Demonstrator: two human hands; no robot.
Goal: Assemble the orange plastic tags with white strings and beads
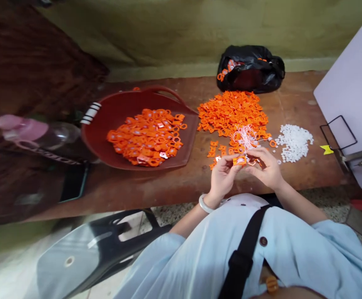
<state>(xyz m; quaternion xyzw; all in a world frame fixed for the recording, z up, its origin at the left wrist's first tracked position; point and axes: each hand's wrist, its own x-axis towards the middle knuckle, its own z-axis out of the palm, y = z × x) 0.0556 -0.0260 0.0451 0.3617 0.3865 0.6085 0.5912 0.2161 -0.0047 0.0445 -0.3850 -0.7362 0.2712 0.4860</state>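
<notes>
My left hand (223, 176), with a pale bangle at its wrist, pinches a small orange plastic piece (239, 160) that has a whitish centre. Close on its right, my right hand (268, 169) is closed, thumb and fingers brought together beside the piece; what they grip is too small to make out. Just beyond the fingers lies a tangle of pinkish-white string (245, 136). Behind it spreads a heap of loose orange plastic pieces (232, 111), with several more scattered near my left hand. To the right is a pile of small white plastic parts (294, 143).
A dark red scoop-shaped basket (101, 143) on the left holds many orange pieces. A black plastic bag (251, 68) stands against the wall. Farther left are a pink-capped bottle (44, 131) and a dark phone-like slab (73, 185). A grey plastic stool (69, 259) stands below the table (131, 191).
</notes>
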